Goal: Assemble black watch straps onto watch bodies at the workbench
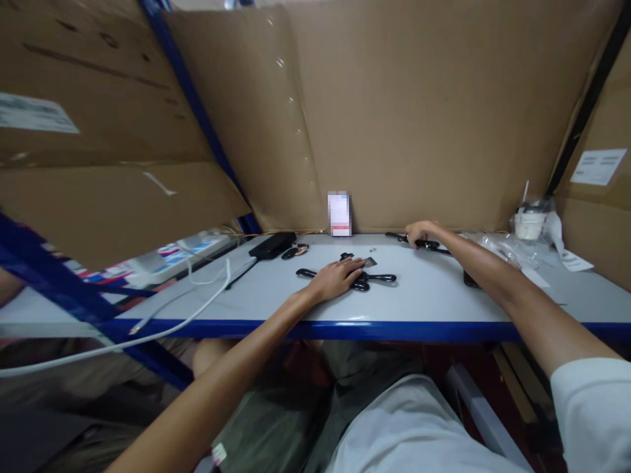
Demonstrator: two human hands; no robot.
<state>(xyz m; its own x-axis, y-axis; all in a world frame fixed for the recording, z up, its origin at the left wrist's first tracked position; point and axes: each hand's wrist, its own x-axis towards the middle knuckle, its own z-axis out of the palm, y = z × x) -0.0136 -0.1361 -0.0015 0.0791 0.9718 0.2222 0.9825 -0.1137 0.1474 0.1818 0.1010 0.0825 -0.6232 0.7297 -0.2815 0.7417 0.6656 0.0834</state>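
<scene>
On the grey table (pixel 434 299), left hand (pixel 338 277) lies flat, fingers together, on a black cross-shaped frame (pixel 382 278). Right hand (pixel 420 231) curls over a black tool (pixel 436 247), grip unclear.

Black cross-shaped frame (pixel 362 278), pale grey blue-edged table (pixel 434 295), brown cardboard (pixel 419 112).

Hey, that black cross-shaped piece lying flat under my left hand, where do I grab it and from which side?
Probably at the middle where its arms meet, coming down from above. The black cross-shaped piece lies flat on the table with thin arms sticking out left and right, so a side approach finds little to pinch. Your left hand rests over that middle.
</scene>
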